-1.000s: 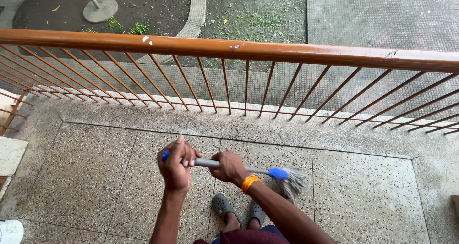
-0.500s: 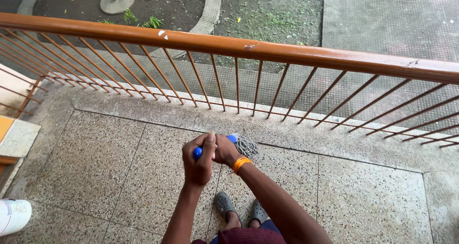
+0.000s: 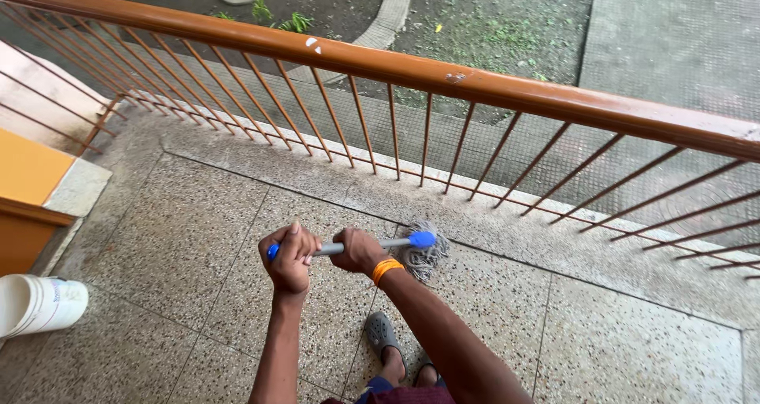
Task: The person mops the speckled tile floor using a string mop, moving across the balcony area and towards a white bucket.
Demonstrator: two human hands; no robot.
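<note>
Speckled balcony floor (image 3: pixel 198 230) is mid-mopping: left hand (image 3: pixel 290 259) and right hand (image 3: pixel 358 251) both fisted round the mop handle (image 3: pixel 332 249), grey mop head (image 3: pixel 426 257) near the railing (image 3: pixel 443 75), likely needing another firm drag across the tiles

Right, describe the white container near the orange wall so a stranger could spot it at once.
Start at the long orange metal railing and follow the speckled terrazzo floor to the picture's left edge. There, below the orange wall block, stands a white plastic bucket, the only white rounded thing on the floor.
</note>
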